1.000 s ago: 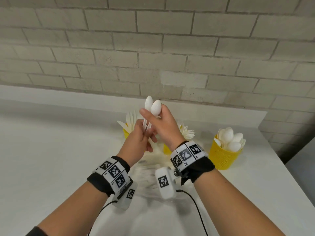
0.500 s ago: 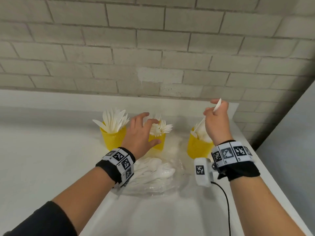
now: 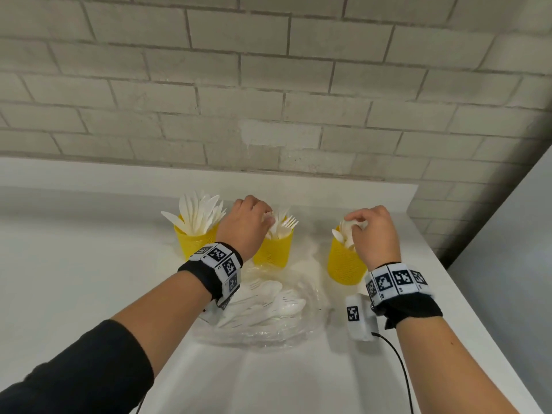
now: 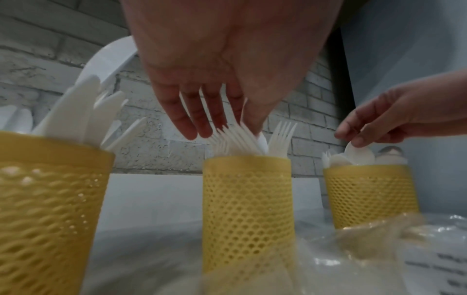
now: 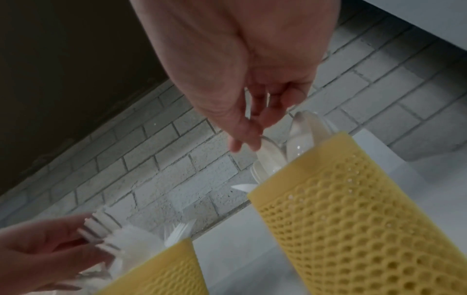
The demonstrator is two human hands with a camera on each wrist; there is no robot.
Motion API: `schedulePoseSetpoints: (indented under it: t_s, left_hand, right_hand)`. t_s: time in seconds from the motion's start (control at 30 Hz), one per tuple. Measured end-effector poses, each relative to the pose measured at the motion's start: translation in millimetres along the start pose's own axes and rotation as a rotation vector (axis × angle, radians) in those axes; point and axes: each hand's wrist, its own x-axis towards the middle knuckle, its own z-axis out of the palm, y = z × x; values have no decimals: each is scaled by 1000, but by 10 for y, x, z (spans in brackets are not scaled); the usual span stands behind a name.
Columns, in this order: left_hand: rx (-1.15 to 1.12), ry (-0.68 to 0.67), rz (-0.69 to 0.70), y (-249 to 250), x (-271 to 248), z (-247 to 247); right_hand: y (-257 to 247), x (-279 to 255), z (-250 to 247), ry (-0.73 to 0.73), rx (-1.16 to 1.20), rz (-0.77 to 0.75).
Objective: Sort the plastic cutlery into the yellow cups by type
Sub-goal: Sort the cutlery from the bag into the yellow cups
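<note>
Left hand (image 3: pixel 245 224) over the middle yellow cup (image 3: pixel 273 249); fingers (image 4: pixel 188 119) straight and spread a little, pointing down, tips at the tines of the forks (image 4: pixel 240 139) standing in that cup; nothing gripped as far as the left wrist view shows, though motion blur hides the exact contact; right hand (image 3: pixel 373 234) above the right yellow cup (image 3: pixel 343 264); thumb and forefinger (image 4: pixel 360 140) pinched on the bowl of a white spoon (image 4: pixel 360 155) standing among the other spoons (image 5: pixel 272 157) in that cup, the remaining fingers loosely curled.

Left yellow cup (image 3: pixel 194 242) holding knives (image 3: pixel 198 212), blades up and fanned; three cups in a row near the back of the white countertop (image 3: pixel 89 279), well apart from one another; in front of the middle cup, a crumpled clear plastic bag (image 3: pixel 268 327) with unsorted white cutlery (image 3: pixel 274 303) lying in a heap on it, forks and spoons mixed, kinds hard to tell one by one.

Behind the counter, a wall of pale grey brick (image 3: pixel 268 85); at the right, a plain grey surface (image 3: pixel 513 234) past the counter's edge; on both wrists, black bands (image 3: pixel 215 270) with white marker tiles; from the right wrist, a white camera block (image 3: pixel 360 316) with a black cable (image 3: pixel 400 369) trailing over the counter.
</note>
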Motion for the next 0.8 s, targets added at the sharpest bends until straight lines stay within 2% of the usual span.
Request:
schedulePoseSetpoints:
  t_s: [0.07,0.13,0.2,0.27,0.33,0.37,0.5,0.6,0.7,0.77,0.8]
  left_hand:
    - [29,-124,-30,-15,-46,-30]
    - [-23,-166,-31,-26,-114,-108]
    - [-58,-52,22,-28,-200,-251]
    - [6,159,106,-74,-249,-423]
    - [93,314,108,-214,-248,-552]
    - [117,327,66,-299,-236,-603]
    - [24,121,-104,-580,-215,-657]
    - [4,93,-148,-685,-253,-665]
    - [169,165,-95,-657,-344,-712]
    - [205,285,23,-475,-474,-720]
    - [188,273,102,-359,-564,-696]
  right_hand:
    - [-28,-35,14,-24,-135,-3]
    - [-112,-94,27,0,-179,-15]
    - [-242,-181,50,57,-148,-48]
    - [-377,-291,104,76,-62,-110]
    - [-488,-427,199,-1,72,-193]
    - [-537,-511,258,-78,128,-220]
    - [-633,-853,547,-401,145,-249]
    - [-585,-1010,688,-596,32,-228]
    - [-518,-1029,675,-599,-60,-213]
    - [-475,-990,611,-539,-89,-200]
    - [-454,-967,577,-528,-102,-183]
